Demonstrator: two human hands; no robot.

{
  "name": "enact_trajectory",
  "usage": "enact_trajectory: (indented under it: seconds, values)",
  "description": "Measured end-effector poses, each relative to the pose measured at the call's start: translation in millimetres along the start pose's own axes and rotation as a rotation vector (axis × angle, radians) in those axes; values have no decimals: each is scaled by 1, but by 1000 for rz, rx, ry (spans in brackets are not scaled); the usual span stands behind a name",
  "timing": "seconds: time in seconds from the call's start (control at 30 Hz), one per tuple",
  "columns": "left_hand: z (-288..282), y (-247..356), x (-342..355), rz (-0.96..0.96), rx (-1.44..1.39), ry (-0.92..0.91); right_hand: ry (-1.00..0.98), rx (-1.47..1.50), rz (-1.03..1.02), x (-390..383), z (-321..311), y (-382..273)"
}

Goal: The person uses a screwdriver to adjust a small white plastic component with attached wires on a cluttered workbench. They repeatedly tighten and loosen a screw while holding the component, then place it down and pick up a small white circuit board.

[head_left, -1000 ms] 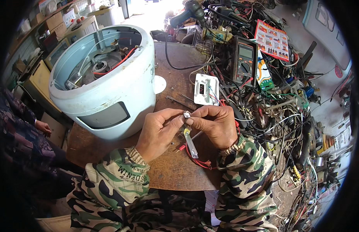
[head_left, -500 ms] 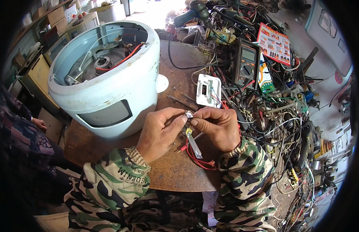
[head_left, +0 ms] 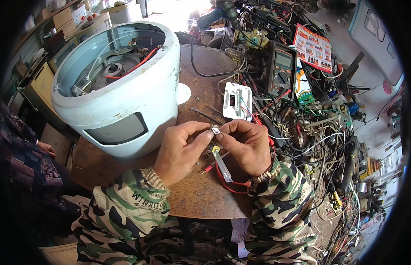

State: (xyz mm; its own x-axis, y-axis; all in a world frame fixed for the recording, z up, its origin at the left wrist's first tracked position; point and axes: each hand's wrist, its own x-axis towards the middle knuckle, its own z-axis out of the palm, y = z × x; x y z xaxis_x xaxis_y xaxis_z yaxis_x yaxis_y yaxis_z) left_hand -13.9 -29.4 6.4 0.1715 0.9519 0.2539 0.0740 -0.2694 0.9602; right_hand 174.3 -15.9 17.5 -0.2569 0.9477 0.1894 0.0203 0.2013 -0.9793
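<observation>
Between the fingertips of both hands is a small part (head_left: 216, 130) with a pale face and darker edges, too small to name. My left hand (head_left: 181, 152) pinches it from the left. From the other side, the thumb and forefinger of my right hand (head_left: 248, 145) grip it. Just below the fingers lies a narrow metal strip (head_left: 224, 167) with a yellow piece at its upper end. Beside it are a red probe tip (head_left: 208, 168) and a red wire (head_left: 223, 179). A white plastic frame (head_left: 237, 101) with thin wires rests beyond my right hand.
A large pale-blue round appliance housing (head_left: 126, 104) stands on the wooden table (head_left: 201, 201) at left. At right, a multimeter (head_left: 282, 70) sits on a heap of tangled cables (head_left: 322, 150). A power drill (head_left: 218, 15) lies far back. Another person's hand (head_left: 46, 149) shows at far left.
The small part is tilted slightly differently between my fingertips, showing more of its pale face. Both hands keep their pinch; the whole view has shifted a little.
</observation>
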Motion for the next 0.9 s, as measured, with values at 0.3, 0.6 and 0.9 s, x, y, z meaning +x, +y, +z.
enact_trajectory:
  seconds: [0.3,0.6,0.9]
  values:
    - [0,-15,1,-100,-190,-40,23,-152,-36,-2,1,0]
    - [0,-17,1,-197,-331,-63,24,-92,-2,-3,2,-3]
    - [-2,-13,2,-265,-472,-63,35,-420,-496,0,0,6]
